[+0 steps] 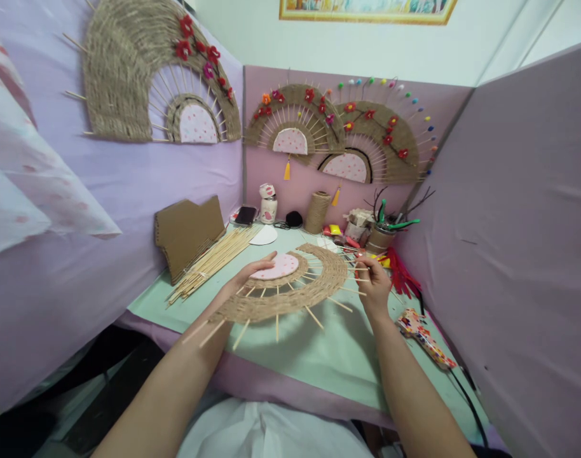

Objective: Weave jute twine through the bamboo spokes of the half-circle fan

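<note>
A half-round woven twine fan [290,294] with wooden skewer spokes and a pink spotted centre [276,267] is held above the green table mat [319,356]. My left hand [249,273] grips the fan near its pink centre, thumb on top and fingers underneath. My right hand [374,283] is closed at the fan's right edge, pinching the twine among the skewer ends.
A bundle of bamboo skewers [214,261] and cardboard pieces [188,232] lie at the left. A twine spool [316,213], a small jar [268,207], a phone [245,215] and a pot of pliers [383,232] stand at the back. A patterned glue gun [424,337] lies right. Finished fans [152,70] hang on the partitions.
</note>
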Available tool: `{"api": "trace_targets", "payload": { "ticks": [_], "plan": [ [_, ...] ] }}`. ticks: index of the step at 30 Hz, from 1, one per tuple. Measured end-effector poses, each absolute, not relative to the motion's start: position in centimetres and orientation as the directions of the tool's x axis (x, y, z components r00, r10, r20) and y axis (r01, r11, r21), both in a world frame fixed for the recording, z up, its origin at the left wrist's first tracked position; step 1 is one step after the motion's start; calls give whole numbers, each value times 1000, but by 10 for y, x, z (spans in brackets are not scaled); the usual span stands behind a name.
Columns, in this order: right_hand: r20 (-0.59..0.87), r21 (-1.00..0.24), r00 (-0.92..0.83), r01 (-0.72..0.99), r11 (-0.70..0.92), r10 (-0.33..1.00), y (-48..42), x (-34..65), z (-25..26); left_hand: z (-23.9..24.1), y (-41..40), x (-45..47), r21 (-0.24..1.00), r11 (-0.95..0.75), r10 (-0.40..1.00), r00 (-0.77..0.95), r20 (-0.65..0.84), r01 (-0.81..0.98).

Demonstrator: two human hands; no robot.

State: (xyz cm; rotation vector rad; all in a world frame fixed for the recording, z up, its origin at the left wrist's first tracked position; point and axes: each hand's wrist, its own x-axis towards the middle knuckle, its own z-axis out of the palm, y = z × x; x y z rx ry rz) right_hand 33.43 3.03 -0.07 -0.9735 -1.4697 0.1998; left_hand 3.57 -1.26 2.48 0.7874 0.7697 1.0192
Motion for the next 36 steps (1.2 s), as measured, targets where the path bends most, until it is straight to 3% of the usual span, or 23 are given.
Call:
{"api": "trace_targets", "payload": {
  "ticks": [6,10,13,15,18,21,24,26,28,31,33,36],
  "plan": [
    [735,-668,222,394,631,640,30,325,13,18,-7,43,653,313,936,341,-88,-690],
    [755,-643,194,411,647,627,30,316,40,11,-4,47,430,485,872,460,-168,-762],
    [786,-570,64,462,679,615,28,309,60,8,-4,56,283,456,884,393,-253,-844],
    [809,-498,-20,507,703,587,26,303,70,8,-6,66,300,396,895,291,-337,-868],
    [834,-407,-94,560,722,543,24,293,78,12,-14,79,490,392,895,199,-399,-778],
    [845,-364,-134,565,741,518,24,287,83,20,-28,89,617,346,926,151,-347,-707],
    [842,-338,-181,557,759,508,26,282,91,35,-43,96,957,77,997,24,-74,-280],
    [837,-323,-204,565,759,508,28,278,98,47,-50,97,989,-142,990,-13,142,-41],
    [833,-307,-222,575,759,506,31,274,106,61,-52,96,925,-356,927,-74,368,131],
    [832,-287,-245,579,764,498,36,265,115,82,-46,93,712,-575,741,-114,662,402],
    [831,-281,-256,574,770,494,40,259,118,95,-37,91,527,-604,625,-55,779,598],
    [828,-283,-265,564,776,495,48,253,117,111,-21,93,291,-513,600,95,794,808]
  ]
}}
